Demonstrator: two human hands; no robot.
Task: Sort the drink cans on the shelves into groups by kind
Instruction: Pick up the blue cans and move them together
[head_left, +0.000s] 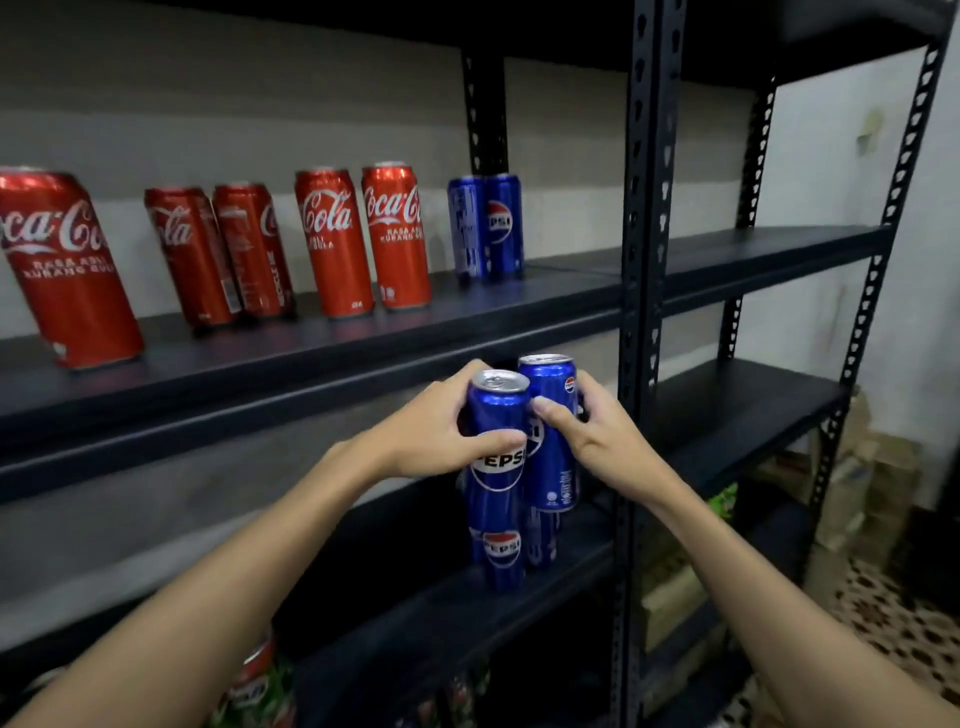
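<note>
On the top shelf (311, 353) you see five red Coke cans (332, 241) standing in a row, from the far left toward the middle. Right of them, two blue Pepsi cans (485, 226) stand side by side, touching, by the back post.

Lower down, your left hand (431, 434) wraps round a Pepsi can (496, 415). Your thumb lies across its front, just over the name. The can is upright and held in the air, in front of the shelf below.

Your right hand (592, 431) holds a second Pepsi can (550, 431) just beside the first. Your thumb is on its front and your other fingers curl round its right side. The two cans touch, or nearly touch.

Under them, more Pepsi cans (501, 556) stand on the lower shelf (441, 608). Your held cans hide their tops, so you cannot count them well; it looks like two or three.

At the bottom left, some red and green cans (260, 680) peek out, too blurry to read.

To the right stands the black post (647, 260) of the rack, and past it are boxes (852, 488) on the floor by the wall.
</note>
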